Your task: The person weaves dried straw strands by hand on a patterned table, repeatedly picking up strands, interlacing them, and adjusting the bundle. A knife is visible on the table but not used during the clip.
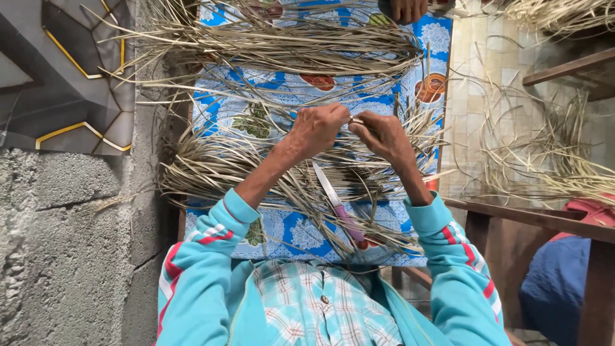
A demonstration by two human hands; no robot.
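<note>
Work surface: a table covered by a blue floral cloth (423, 38) with white and orange motifs, recorded as the landmark for all placements. Over the cloth's middle, the person's left hand (315, 128) and right hand (383, 133) met, both closed in a pinch on the end of one thin dried leaf strip (356, 120), fingertips of the two hands almost touching. Both forearms wore turquoise sleeves (221, 224) with red and white stripes, over a checked shirt at the cloth's near edge. On the cloth, just below the hands, lay a knife (337, 202) with a pale blade and a pink-purple handle, blade pointing toward the hands, handle toward the near edge; it rested on loose strips and neither hand touched it. A near bundle of dried strips (211, 170) spread across the cloth's middle and overhung its left edge. A second, far bundle (288, 45) lay across the cloth's far part. At the cloth's far edge, another person's hand (408, 9) showed partly; its hold could not be told. Left of the cloth stood a rough grey concrete wall (64, 243), with a dark panel lined in yellow (64, 64) above it. Right of the cloth, a pale tiled floor (474, 96) carried more scattered strips (544, 154); a brown wooden bench frame (532, 221) stood near the cloth's right corner, with blue fabric (554, 288) beneath it.
</note>
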